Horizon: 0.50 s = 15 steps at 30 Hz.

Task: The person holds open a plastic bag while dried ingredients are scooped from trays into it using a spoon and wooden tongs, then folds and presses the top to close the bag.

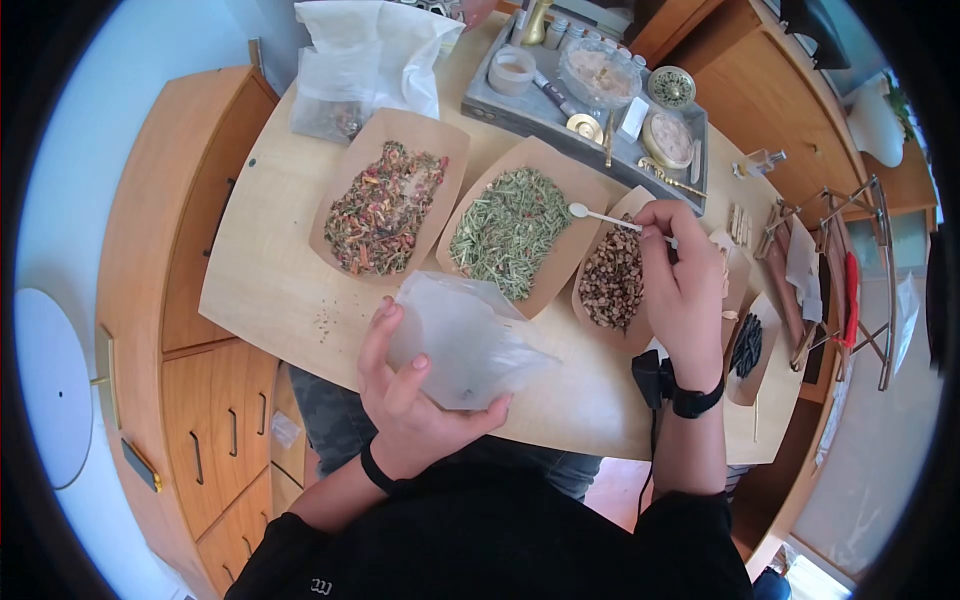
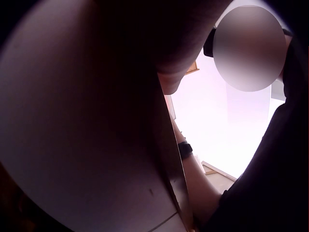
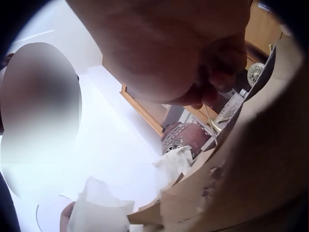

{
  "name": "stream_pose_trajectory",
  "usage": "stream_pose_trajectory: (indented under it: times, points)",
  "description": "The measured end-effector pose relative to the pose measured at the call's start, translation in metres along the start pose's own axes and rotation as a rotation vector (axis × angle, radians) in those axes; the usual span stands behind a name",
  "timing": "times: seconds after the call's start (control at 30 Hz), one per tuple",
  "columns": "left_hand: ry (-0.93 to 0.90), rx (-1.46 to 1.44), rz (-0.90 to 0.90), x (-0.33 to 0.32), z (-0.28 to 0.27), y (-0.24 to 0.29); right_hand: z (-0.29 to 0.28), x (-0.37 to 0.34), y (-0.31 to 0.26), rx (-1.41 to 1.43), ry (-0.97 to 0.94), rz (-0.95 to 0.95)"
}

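Observation:
My left hand (image 1: 430,405) holds a translucent whitish bag (image 1: 460,335) near the table's front edge, fingers and thumb spread around its sides. In my right hand (image 1: 690,280) a small white spoon (image 1: 605,217) is pinched by the handle. Its bowl end points left, between the carton tray of green dried herb (image 1: 515,225) and the tray of brown chopped pieces (image 1: 612,275). The right wrist view shows the fingers (image 3: 219,79) close up on the thin handle, with the bag (image 3: 99,208) low at the left. The left wrist view is mostly dark and hides the left hand's grip.
A carton of mixed reddish dried plant pieces (image 1: 385,210) stands left. Behind are a plastic bag (image 1: 335,90) and a grey wooden tray (image 1: 490,105) of jars and brass pieces. Black sticks (image 1: 747,345) lie right, near a folding rack (image 1: 885,280).

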<state>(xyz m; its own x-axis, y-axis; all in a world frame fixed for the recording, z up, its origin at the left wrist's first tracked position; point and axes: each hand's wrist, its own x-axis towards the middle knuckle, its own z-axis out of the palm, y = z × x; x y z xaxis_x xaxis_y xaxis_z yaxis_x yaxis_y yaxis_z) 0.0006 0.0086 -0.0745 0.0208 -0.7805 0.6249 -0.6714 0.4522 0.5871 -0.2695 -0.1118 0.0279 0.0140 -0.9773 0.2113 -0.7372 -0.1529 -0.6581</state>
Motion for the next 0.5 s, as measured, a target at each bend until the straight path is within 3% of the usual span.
stream_pose_trajectory:
  times: [0.13, 0.3, 0.5]
  points:
    - [-0.009, 0.006, -0.007, 0.001, -0.002, 0.000, 0.012, -0.002, 0.003, 0.132, -0.121, -0.069]
    - [-0.003, 0.015, -0.002, 0.002, -0.001, 0.001, 0.023, -0.007, -0.007, 0.373, -0.297, 0.152]
    - [-0.004, 0.016, -0.013, 0.002, -0.001, 0.001, 0.027, -0.009, 0.005, 0.559, -0.264, 0.221]
